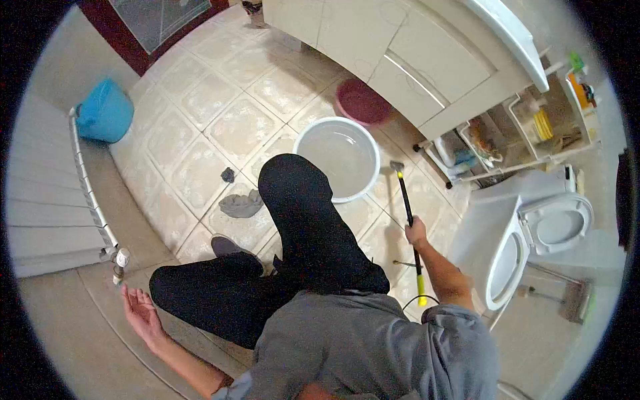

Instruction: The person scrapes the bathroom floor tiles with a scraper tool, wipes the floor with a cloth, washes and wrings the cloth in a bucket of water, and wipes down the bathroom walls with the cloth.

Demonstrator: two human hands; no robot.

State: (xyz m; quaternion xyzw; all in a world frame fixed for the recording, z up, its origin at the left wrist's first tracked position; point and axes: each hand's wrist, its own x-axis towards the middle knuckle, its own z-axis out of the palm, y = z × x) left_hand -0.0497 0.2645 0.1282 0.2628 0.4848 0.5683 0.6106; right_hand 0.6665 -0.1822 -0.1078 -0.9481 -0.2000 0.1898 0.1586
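In the head view, the right hand (416, 231) was closed around the black shaft of a long, slim tool with a yellow end section and a small dark head (407, 200). The tool stood out over the pale tiled floor (240, 127), its head just beside a round white plastic basin (365, 137) that seemed to hold water; whether the head touched the floor could not be told. The left hand (141, 313) was loosely open with nothing in it, fingers near the white radiator valve (121, 259), though contact was unclear. The tool looked light and stiff, probably a thin tube, with such weight as it had likely gathered at the head. The black shaft seemed the sound place to take hold, around its middle, where the right hand had it; the yellow section would likely serve for a second grip. Wet fingers might slip on so smooth a shaft. The crumpled grey cloth (241, 205) on the tiles looked soft and limp, easily pinched up anywhere.
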